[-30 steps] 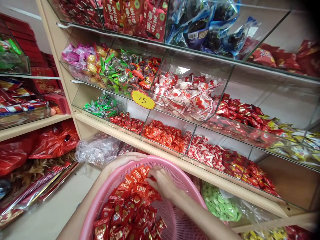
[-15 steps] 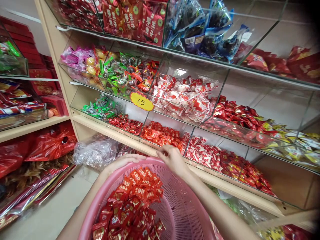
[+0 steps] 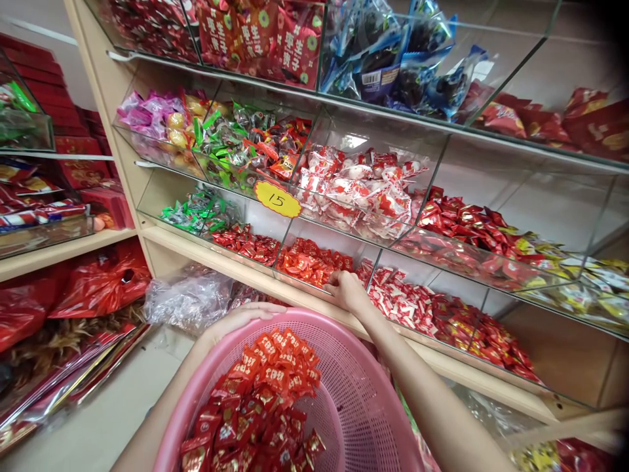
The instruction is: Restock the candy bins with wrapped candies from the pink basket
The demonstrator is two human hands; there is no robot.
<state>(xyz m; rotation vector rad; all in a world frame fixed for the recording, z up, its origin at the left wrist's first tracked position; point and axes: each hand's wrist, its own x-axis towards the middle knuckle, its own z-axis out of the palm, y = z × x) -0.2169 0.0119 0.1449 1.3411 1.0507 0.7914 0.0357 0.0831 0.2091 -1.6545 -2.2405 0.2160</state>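
Note:
My left hand (image 3: pixel 240 321) is wrapped over the far left rim of a pink plastic basket (image 3: pixel 363 360), holding it tilted. Small orange-red wrapped candies (image 3: pixel 280 364) lie in the basket on top of darker red wrapped candies (image 3: pixel 246 426). Beyond the rim, my right hand (image 3: pixel 346 290) is at the front edge of a bottom-row bin of orange-red candies (image 3: pixel 307 261). Its fingers are curled together, and whatever may be in them is hidden.
Glass-fronted bins hold white-and-red candies (image 3: pixel 363 187), green-wrapped candies (image 3: pixel 199 208) and blue packets (image 3: pixel 388 59). A yellow price tag (image 3: pixel 277 198) hangs above the bottom row. The wooden shelf edge (image 3: pixel 236 265) runs behind the basket. Clear plastic bags (image 3: pixel 189 301) lie below it.
My right hand has moved forward and slightly right, from above the basket rim to the front edge of the orange-red candy bin. My left hand and the basket stay almost still.

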